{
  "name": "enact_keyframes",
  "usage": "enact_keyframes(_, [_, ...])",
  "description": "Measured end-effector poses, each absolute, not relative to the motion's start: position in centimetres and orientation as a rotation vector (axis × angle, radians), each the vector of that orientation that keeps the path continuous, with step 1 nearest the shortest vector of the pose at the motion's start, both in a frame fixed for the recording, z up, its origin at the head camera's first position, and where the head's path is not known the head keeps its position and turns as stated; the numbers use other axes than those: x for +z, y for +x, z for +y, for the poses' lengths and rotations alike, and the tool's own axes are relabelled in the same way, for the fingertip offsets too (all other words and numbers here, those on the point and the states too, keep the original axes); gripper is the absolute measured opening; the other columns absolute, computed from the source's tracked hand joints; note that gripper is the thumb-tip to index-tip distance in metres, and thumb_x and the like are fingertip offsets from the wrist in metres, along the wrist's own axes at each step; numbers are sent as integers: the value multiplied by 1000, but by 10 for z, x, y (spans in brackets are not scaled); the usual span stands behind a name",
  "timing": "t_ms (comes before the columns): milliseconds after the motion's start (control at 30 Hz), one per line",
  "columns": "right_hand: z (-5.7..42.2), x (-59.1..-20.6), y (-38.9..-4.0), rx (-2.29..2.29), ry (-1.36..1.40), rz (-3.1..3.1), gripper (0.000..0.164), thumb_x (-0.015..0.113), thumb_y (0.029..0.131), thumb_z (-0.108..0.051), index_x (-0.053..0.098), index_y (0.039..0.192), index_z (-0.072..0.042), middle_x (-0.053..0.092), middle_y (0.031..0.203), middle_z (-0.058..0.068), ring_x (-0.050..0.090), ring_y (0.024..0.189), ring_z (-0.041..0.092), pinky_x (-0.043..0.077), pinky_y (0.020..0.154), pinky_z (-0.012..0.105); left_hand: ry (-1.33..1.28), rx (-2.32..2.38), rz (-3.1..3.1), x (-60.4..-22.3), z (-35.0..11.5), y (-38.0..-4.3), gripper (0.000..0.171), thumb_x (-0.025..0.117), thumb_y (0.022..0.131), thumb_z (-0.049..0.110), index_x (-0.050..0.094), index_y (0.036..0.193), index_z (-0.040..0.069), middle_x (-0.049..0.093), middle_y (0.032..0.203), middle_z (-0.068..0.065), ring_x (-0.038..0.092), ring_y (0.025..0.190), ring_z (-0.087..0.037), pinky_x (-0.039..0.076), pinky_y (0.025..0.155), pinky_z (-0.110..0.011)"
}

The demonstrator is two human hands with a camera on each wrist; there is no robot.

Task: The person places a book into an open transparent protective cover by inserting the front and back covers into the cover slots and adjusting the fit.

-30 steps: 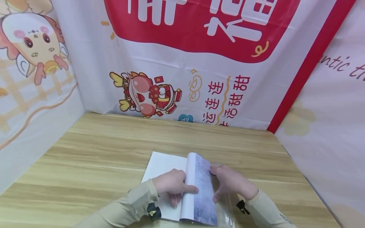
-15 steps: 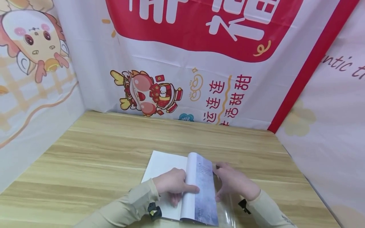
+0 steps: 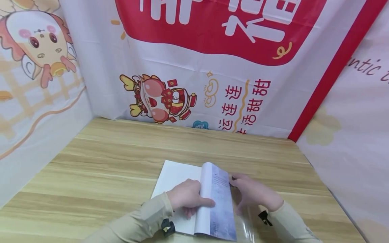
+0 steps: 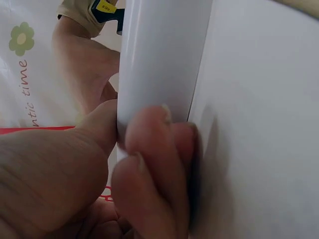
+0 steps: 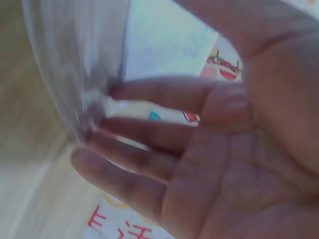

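Note:
A book with blank white pages lies on the table, its cover bent back into a roll. The cover's bluish-purple printed flap faces up on the right. My left hand grips the roll, thumb on the flap and fingers beneath on the white page. In the left wrist view, those curled fingers press against the smooth white roll. Clear plastic film sticks out past the flap's right edge. My right hand is there with extended fingers, and in the right wrist view fingertips touch the film.
The wood-grain table extends around the book. A printed cloth hangs behind it, and more cloth panels stand at both sides. Each wrist wears a black strap with a small device.
My right hand has shifted slightly right, its thumb drawing off the flap's edge over the film. My left hand keeps its grip. The head view has turned a little.

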State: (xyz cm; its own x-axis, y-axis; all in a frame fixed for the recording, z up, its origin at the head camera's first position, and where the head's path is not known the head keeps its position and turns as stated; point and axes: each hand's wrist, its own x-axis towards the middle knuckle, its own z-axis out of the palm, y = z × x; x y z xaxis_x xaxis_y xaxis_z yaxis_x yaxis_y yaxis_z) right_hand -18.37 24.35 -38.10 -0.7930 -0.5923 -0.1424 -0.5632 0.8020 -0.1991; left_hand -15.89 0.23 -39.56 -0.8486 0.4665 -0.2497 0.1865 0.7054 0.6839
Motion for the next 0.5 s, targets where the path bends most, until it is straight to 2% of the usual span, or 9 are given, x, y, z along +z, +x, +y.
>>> enact_keyframes(100, [249, -381, -185, -200, -958, 2767, 94, 89, 47, -27, 54, 128, 7, 46, 137, 19, 46, 122, 36, 37, 100, 44, 503, 947, 2499, -396, 3, -159, 43, 70, 78, 52, 60, 66, 12, 54, 44, -2, 50, 31, -11, 42, 33, -25])
enact_keyframes(300, [248, -379, -186, -215, -962, 2764, 89, 89, 45, -24, 59, 124, 3, 52, 130, 12, 50, 116, 32, 41, 96, 43, 504, 932, 2524, -395, 3, -158, 43, 70, 77, 53, 59, 66, 13, 53, 43, -1, 50, 32, -11, 42, 33, -24])
enact_keyframes(500, [246, -379, -186, -217, -917, 2767, 91, 90, 44, -23, 58, 124, 4, 51, 132, 14, 49, 118, 34, 39, 97, 44, 505, 876, 2596, -392, 5, -154, 44, 69, 76, 56, 58, 64, 15, 53, 43, 1, 51, 33, -11, 40, 33, -24])
